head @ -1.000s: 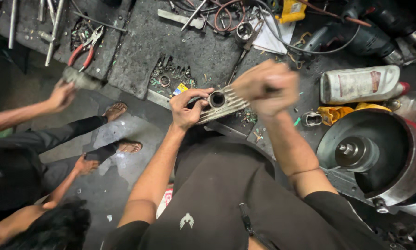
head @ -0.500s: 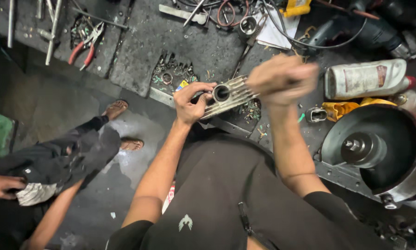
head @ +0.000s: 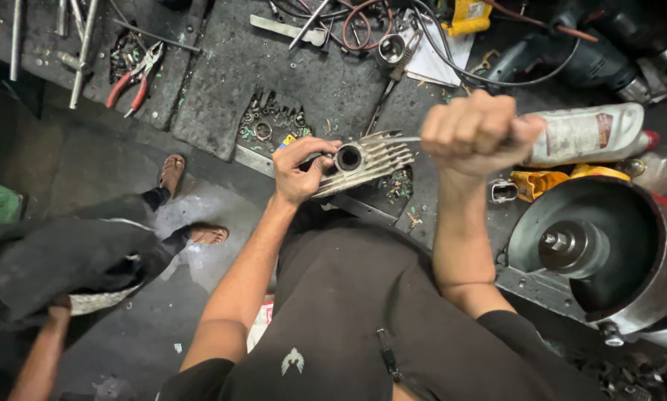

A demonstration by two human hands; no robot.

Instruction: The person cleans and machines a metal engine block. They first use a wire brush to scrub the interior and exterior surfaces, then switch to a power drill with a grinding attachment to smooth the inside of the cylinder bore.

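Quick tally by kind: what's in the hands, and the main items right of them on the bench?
Finned metal cylinder, held by left hand: 1
Thin metal tool, gripped in right hand: 1
White plastic bottle: 1
Round metal drum: 1
Total: 4

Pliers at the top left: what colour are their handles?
Red, on the pliers, seen clearly in the head view.

Both bare forearms reach forward from the torso, elbows bent. The left hand (head: pixel 300 172) curls with its fingers wrapped and thumb pressed inward (knuckles toward the camera). The right hand (head: pixel 476 132) is raised higher, clenched in a tight fist, wrist straight.
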